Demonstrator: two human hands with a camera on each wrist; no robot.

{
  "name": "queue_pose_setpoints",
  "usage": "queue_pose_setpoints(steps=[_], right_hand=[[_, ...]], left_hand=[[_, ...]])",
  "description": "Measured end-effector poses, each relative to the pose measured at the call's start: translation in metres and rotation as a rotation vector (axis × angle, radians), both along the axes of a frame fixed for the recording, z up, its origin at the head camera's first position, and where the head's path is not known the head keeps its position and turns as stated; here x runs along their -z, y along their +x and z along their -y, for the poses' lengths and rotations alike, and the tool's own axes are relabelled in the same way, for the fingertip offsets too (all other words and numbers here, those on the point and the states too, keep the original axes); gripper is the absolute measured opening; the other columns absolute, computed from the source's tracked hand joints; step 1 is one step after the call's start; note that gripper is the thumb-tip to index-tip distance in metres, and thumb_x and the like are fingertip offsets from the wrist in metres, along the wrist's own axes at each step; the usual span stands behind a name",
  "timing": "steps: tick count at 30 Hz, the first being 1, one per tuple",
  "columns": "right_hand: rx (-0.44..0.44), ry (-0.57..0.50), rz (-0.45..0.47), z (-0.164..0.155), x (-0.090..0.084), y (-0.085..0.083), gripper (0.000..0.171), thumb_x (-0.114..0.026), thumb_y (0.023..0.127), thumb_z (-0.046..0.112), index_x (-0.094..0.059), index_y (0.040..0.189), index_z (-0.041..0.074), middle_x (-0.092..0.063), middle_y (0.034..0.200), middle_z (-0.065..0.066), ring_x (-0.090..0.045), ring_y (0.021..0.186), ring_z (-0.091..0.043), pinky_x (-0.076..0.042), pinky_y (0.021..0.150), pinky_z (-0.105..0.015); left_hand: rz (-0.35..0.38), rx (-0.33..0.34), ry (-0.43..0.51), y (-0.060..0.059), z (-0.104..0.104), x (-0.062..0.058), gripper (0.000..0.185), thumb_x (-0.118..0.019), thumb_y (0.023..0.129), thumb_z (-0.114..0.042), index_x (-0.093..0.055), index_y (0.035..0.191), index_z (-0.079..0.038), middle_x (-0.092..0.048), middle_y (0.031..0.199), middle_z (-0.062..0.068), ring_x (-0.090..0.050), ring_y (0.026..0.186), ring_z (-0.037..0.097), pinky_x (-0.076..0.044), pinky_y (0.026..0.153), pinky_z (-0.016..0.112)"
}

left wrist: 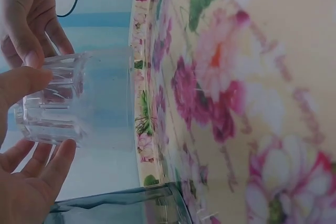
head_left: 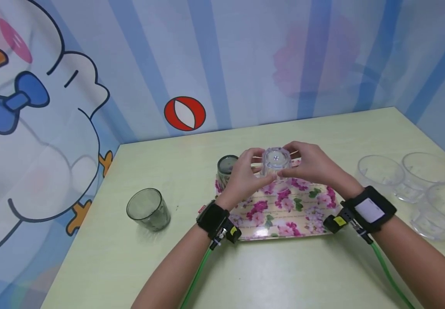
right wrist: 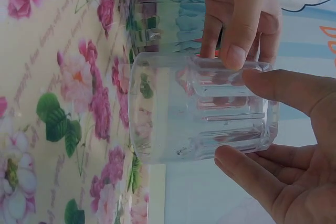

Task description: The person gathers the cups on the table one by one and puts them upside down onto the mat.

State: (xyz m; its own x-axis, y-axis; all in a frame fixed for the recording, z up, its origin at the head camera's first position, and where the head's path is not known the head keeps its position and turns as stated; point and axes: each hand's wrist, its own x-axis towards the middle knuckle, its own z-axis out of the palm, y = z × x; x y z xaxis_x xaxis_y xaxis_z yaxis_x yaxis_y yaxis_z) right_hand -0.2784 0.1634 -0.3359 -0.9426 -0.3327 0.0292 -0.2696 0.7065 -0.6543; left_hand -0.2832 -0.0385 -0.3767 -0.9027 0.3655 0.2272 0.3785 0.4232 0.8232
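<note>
Both hands hold a clear drinking glass [head_left: 276, 159] turned upside down, its thick faceted base upward. My left hand [head_left: 243, 180] grips its left side and my right hand [head_left: 311, 163] its right, fingers and thumbs around the base end. In the right wrist view, the rim of the clear glass [right wrist: 168, 108] is right at the flowered tray [right wrist: 68, 129]. Beside it, partly hidden behind my left hand, a smoky grey glass [head_left: 226, 166] stands upside down on the tray's left back part.
A grey-green glass [head_left: 150, 210] stands upright on the table, left of the tray. To the right are three clear glasses, a back one [head_left: 380, 169], a farther right one [head_left: 427, 171] and a front one [head_left: 434, 214]. Printed walls enclose the table's back and sides.
</note>
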Motion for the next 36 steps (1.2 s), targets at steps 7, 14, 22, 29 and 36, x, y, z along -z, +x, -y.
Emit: queue_pose_setpoints(steps=[7, 14, 22, 29, 36], right_hand=[[0.013, 0.008, 0.010, 0.001, 0.003, -0.002, 0.066, -0.076, 0.081, 0.028, -0.047, 0.134, 0.000, -0.055, 0.131, -0.022, -0.054, 0.122, -0.039, -0.053, 0.096, -0.050], [0.011, 0.003, 0.009, -0.001, 0.007, -0.005, 0.064, -0.075, 0.081, 0.025, -0.048, 0.134, -0.001, -0.057, 0.129, -0.022, -0.056, 0.119, -0.038, -0.054, 0.095, -0.049], [0.003, 0.007, -0.004, -0.002, 0.013, -0.008, 0.064, -0.076, 0.081, 0.023, -0.049, 0.132, -0.002, -0.057, 0.128, -0.023, -0.056, 0.118, -0.039, -0.053, 0.095, -0.050], [0.013, 0.009, 0.026, -0.002, 0.018, -0.010, 0.064, -0.075, 0.081, 0.025, -0.048, 0.133, -0.001, -0.057, 0.129, -0.022, -0.056, 0.119, -0.038, -0.053, 0.096, -0.049], [0.011, 0.018, 0.013, -0.003, 0.020, -0.010, 0.064, -0.075, 0.081, 0.025, -0.049, 0.132, -0.001, -0.058, 0.128, -0.023, -0.057, 0.118, -0.039, -0.053, 0.095, -0.050]], left_hand=[[0.000, -0.006, -0.045, -0.001, -0.001, 0.001, 0.063, -0.074, 0.084, -0.022, -0.042, 0.138, -0.011, -0.050, 0.134, 0.007, -0.052, 0.122, 0.020, -0.054, 0.099, 0.030], [0.015, 0.000, -0.051, 0.000, -0.003, 0.003, 0.065, -0.071, 0.086, -0.023, -0.040, 0.141, -0.012, -0.047, 0.137, 0.007, -0.051, 0.125, 0.020, -0.052, 0.101, 0.028], [0.031, 0.016, -0.063, 0.000, -0.004, 0.005, 0.064, -0.070, 0.087, -0.019, -0.038, 0.142, -0.010, -0.046, 0.136, 0.009, -0.050, 0.126, 0.020, -0.052, 0.101, 0.026], [0.071, 0.018, -0.055, 0.000, -0.004, 0.007, 0.064, -0.069, 0.087, -0.014, -0.037, 0.143, -0.008, -0.045, 0.136, 0.010, -0.049, 0.125, 0.022, -0.051, 0.101, 0.025], [0.073, 0.016, -0.072, -0.002, -0.005, 0.009, 0.064, -0.069, 0.087, -0.015, -0.037, 0.142, -0.009, -0.046, 0.136, 0.010, -0.049, 0.126, 0.022, -0.051, 0.101, 0.026]])
